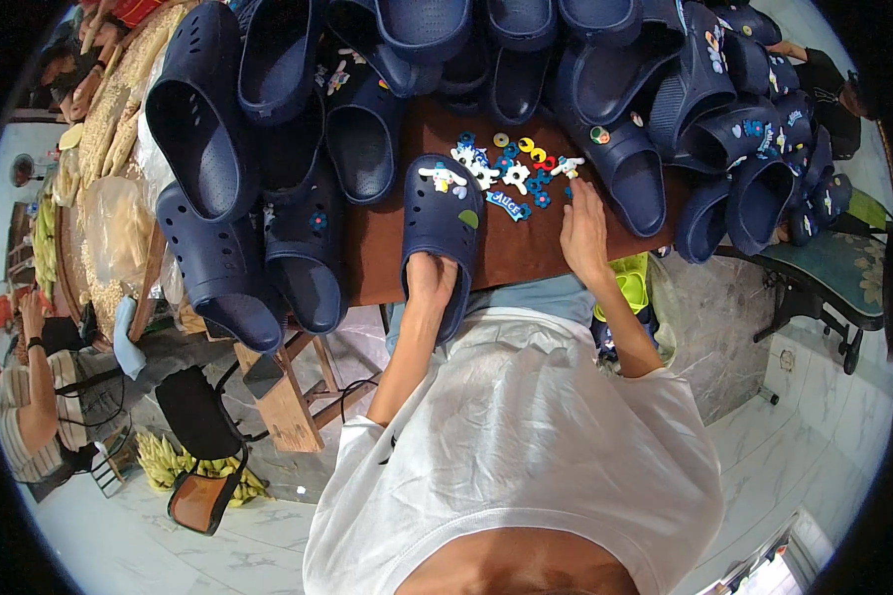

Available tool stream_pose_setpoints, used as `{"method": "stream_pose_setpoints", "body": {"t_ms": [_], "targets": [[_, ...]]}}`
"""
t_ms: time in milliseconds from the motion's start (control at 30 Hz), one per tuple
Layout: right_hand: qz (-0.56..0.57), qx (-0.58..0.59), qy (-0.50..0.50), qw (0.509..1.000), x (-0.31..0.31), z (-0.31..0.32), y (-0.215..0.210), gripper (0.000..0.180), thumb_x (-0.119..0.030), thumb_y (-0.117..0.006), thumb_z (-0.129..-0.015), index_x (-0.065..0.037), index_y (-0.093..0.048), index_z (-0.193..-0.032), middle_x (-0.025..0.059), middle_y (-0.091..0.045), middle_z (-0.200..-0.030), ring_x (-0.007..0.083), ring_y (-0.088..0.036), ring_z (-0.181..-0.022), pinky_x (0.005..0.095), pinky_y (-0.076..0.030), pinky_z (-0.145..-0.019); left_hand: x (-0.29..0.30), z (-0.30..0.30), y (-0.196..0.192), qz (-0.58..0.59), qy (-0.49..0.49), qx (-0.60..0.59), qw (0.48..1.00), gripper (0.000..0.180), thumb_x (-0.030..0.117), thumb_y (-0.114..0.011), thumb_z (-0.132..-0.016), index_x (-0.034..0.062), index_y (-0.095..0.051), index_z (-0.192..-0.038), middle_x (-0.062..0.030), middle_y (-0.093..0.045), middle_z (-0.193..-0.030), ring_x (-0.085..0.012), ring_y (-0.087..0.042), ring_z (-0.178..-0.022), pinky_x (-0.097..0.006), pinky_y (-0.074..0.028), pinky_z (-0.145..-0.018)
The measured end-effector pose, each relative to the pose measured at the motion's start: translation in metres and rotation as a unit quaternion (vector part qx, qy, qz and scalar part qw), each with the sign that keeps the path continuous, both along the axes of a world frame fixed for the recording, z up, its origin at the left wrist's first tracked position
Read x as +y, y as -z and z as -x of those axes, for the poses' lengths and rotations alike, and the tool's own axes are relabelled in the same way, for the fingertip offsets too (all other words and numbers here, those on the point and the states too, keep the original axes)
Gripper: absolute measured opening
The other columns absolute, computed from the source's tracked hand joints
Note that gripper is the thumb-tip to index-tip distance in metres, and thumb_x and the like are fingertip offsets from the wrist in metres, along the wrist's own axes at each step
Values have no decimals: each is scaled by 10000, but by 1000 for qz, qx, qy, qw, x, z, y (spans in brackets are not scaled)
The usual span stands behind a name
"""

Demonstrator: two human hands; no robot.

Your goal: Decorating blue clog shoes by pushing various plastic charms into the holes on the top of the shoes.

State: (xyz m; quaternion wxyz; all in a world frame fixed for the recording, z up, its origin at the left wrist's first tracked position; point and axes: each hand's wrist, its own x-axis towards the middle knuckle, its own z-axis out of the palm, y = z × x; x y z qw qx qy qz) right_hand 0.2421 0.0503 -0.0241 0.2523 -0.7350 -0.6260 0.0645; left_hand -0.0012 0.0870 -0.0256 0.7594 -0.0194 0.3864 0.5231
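Both hands work at the near edge of a brown desk [526, 260]. The left hand [431, 280] sits inside the heel opening of a navy clog [442, 223], gripping it so that the toe points away from the person and the perforated upper faces up. This hold keeps the upper steady and exposed; a white character charm [443, 178] and a green charm [468, 219] already sit on it. The right hand [583, 230] lies palm down on the desk with its fingers narrowly spread, fingertips touching the edge of a loose cluster of small coloured charms [514, 171]. It grips nothing that can be seen. The charms lie just beside the held clog, between it and the right hand, within short reach of both. Stacks of matching navy clogs [268, 149] crowd the far and side parts of the desk, leaving only the middle bare as a working patch. Another seated person [40, 397] is visible at far left, well apart.
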Motion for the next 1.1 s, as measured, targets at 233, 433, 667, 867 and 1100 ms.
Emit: {"method": "stream_pose_setpoints", "body": {"t_ms": [233,433,667,867,1100], "targets": [[-13,66,-41,997,8,16,-5,373,6,-464,-944,37,-521,-1312,271,-517,-1334,434,-488,-1257,458,-401,-1064,-2,8,8,1,-9,12,1000,381,211,-433,-1043,0,-519,-1349,-133,-571,-1365,-260,-577,-1225,-413,-472,-1068],[-41,27,-37,998,44,2,-13,393,54,-493,-878,52,-537,-1268,248,-552,-1253,433,-515,-1208,455,-419,-1040,-4,6,1,-21,-10,-16,1000,354,165,-439,-1037,-15,-518,-1331,-134,-568,-1357,-247,-566,-1230,-395,-464,-1073],[-51,-101,-46,993,72,8,11,340,-14,-569,-873,15,-600,-1210,200,-603,-1189,390,-506,-1239,538,-365,-1069,-3,4,4,6,-28,-16,999,359,181,-434,-1033,-14,-537,-1317,-145,-577,-1353,-271,-572,-1228,-433,-458,-1080],[-74,-67,-75,992,70,8,-3,248,-70,-662,-830,-49,-652,-1077,126,-625,-1032,329,-558,-1068,499,-401,-1000,-4,4,11,5,-36,-38,999,348,166,-446,-1023,-14,-549,-1303,-143,-582,-1348,-267,-575,-1222,-420,-451,-1084],[-96,30,-88,991,61,15,-19,193,-44,-628,-839,-38,-620,-1031,136,-615,-1007,331,-570,-998,437,-442,-888,-23,13,-1,17,-5,4,1000,292,112,-449,-992,9,-592,-1224,-106,-637,-1216,-235,-605,-1129,-365,-476,-1033]]}}
